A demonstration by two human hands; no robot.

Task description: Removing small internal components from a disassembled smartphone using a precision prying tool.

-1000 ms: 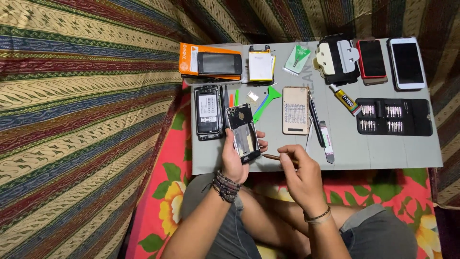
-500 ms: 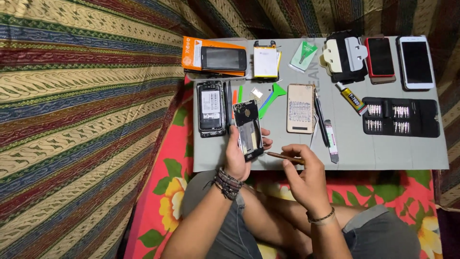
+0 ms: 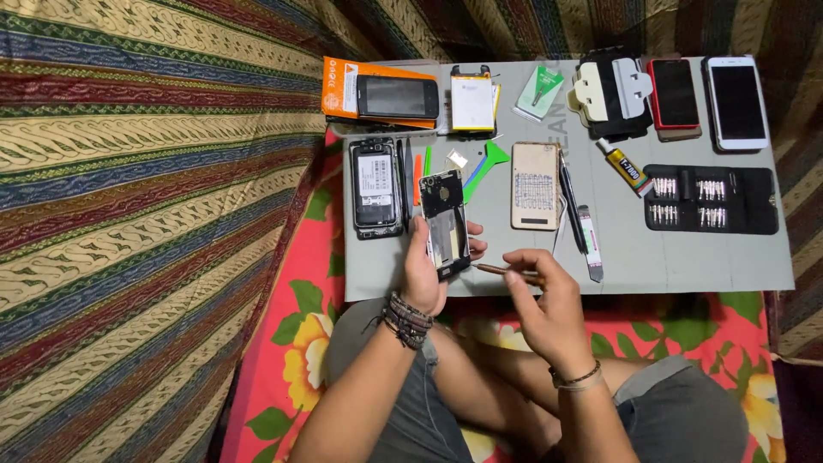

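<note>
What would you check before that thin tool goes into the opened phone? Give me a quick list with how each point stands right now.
1. Phone frame firmly held: ok, the left hand wraps its lower edge, thumb on the right rim.
2. Thin tool gripped: ok, pinched in the right hand, tip pointing at the frame.
3. Tip touching the frame: cannot tell, too small to see.
4. Open side of the frame facing up: ok, the inner metal shows.
5. Spare tools close: ok, the bit case and glue tube lie on the grey mat.
6. Small loose parts secured: cannot tell.
</note>
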